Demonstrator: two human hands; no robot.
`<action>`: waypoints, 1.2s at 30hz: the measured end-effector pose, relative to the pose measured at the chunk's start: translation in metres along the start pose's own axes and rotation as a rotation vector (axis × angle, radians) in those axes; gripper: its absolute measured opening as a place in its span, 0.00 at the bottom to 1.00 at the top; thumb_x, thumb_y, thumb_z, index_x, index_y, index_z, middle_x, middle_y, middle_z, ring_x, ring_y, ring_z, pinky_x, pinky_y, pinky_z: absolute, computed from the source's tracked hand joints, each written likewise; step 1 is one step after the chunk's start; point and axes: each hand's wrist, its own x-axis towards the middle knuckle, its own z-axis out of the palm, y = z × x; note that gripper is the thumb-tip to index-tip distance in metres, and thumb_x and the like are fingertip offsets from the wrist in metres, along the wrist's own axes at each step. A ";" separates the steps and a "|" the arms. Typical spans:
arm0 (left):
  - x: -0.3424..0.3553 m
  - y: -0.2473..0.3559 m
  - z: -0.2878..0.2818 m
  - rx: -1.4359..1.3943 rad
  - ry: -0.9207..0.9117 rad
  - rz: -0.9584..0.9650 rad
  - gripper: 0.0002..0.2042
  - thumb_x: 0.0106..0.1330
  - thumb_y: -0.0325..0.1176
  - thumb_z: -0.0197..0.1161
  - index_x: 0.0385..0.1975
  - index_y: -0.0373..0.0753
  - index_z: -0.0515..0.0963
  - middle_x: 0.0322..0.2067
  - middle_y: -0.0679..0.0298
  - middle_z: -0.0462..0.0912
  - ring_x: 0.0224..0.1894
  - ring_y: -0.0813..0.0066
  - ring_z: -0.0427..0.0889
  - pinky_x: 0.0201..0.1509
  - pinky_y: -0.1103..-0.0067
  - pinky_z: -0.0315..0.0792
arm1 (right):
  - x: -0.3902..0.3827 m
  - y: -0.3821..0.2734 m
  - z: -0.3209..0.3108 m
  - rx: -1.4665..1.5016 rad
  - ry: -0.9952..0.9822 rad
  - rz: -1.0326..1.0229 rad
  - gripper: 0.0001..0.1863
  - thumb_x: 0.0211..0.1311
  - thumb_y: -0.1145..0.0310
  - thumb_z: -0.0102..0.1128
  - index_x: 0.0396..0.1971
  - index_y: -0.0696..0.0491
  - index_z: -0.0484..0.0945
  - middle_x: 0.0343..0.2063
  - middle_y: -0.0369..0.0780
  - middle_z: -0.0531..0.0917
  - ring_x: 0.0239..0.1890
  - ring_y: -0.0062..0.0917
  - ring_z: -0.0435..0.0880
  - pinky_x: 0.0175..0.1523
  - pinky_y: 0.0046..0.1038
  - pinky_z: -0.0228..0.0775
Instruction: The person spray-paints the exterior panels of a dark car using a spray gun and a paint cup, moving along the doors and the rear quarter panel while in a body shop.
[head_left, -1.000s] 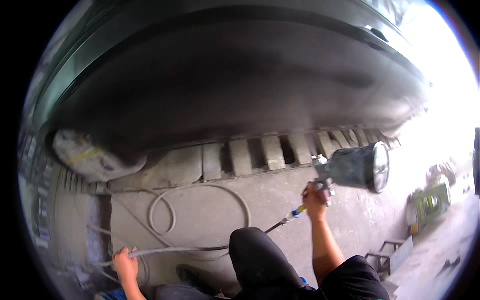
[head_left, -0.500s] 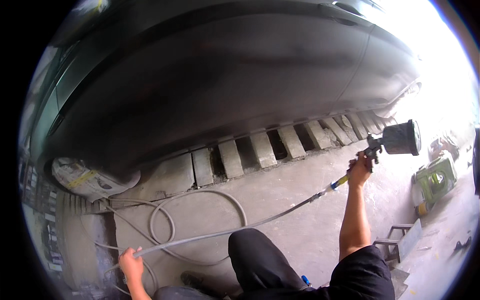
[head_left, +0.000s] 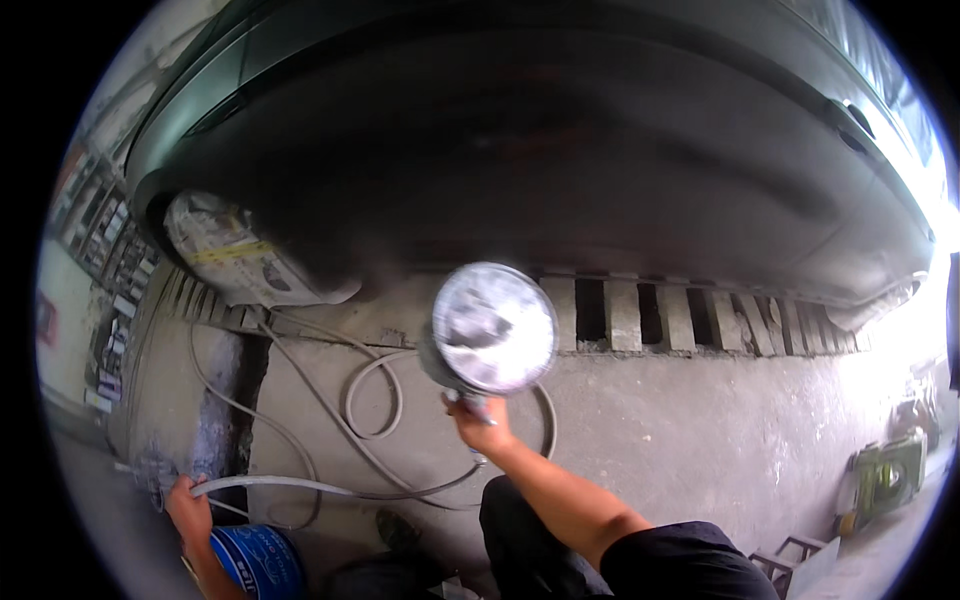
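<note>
over the floor (head_left: 690, 440), gun (head_left: 495, 328) is clasped by right hand (head_left: 482, 425); hose (head_left: 300, 484), clasped by left hand (head_left: 190, 508), could be snagged by lower-left coils (head_left: 351, 395).

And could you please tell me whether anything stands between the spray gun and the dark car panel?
Nothing visible does: the right hand holds the spray gun before the dark car panel, though the gun hides part of the gap.

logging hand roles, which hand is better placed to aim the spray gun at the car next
Right, probably: the right hand grips the spray gun in front of the dark car, while the left hand holds the hose.
</note>
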 end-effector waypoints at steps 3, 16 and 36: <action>-0.003 -0.022 -0.010 0.021 0.027 -0.005 0.12 0.57 0.30 0.62 0.18 0.31 0.69 0.19 0.45 0.71 0.26 0.41 0.70 0.29 0.61 0.63 | 0.023 -0.016 0.063 0.079 0.007 0.019 0.14 0.52 0.70 0.64 0.38 0.54 0.72 0.33 0.47 0.77 0.37 0.45 0.77 0.41 0.36 0.70; 0.016 0.062 0.023 -0.005 -0.051 0.050 0.14 0.57 0.32 0.62 0.18 0.30 0.68 0.18 0.44 0.72 0.24 0.40 0.69 0.27 0.61 0.62 | -0.020 0.021 -0.187 -0.026 0.528 0.251 0.05 0.59 0.73 0.53 0.26 0.55 0.69 0.13 0.35 0.74 0.17 0.18 0.74 0.21 0.24 0.65; 0.027 0.203 0.039 -0.200 -0.193 0.116 0.14 0.56 0.34 0.64 0.17 0.30 0.71 0.18 0.45 0.74 0.24 0.41 0.72 0.27 0.61 0.64 | -0.045 0.006 -0.357 -0.155 0.931 0.245 0.07 0.64 0.65 0.51 0.27 0.49 0.70 0.13 0.33 0.72 0.12 0.16 0.68 0.14 0.19 0.58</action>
